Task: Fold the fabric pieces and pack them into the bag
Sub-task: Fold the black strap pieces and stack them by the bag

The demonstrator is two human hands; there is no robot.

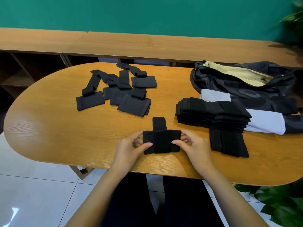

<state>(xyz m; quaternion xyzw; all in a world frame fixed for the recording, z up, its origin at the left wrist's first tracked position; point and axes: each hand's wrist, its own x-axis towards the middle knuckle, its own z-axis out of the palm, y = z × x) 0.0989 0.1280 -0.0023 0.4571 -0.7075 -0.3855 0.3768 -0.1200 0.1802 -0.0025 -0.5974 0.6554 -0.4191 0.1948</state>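
A black fabric piece [161,141] is held just above the near edge of the oval wooden table [49,136]. Its left side is pinched by the left hand [129,149], its right side by the right hand [195,145], thumbs on top; a strap end projects beyond it. To the right, a stack of folded black pieces [213,114] is noted. Farther left, unfolded strapped pieces [118,92] are scattered. At far right, the dark bag [246,82] lies open, its yellow lining exposed.

black fabric pieces [114,94] on an orange-brown wood-grain table [49,128], dark camouflage-patterned bag [246,89] with pale yellow lining [229,71], teal wall [147,13].
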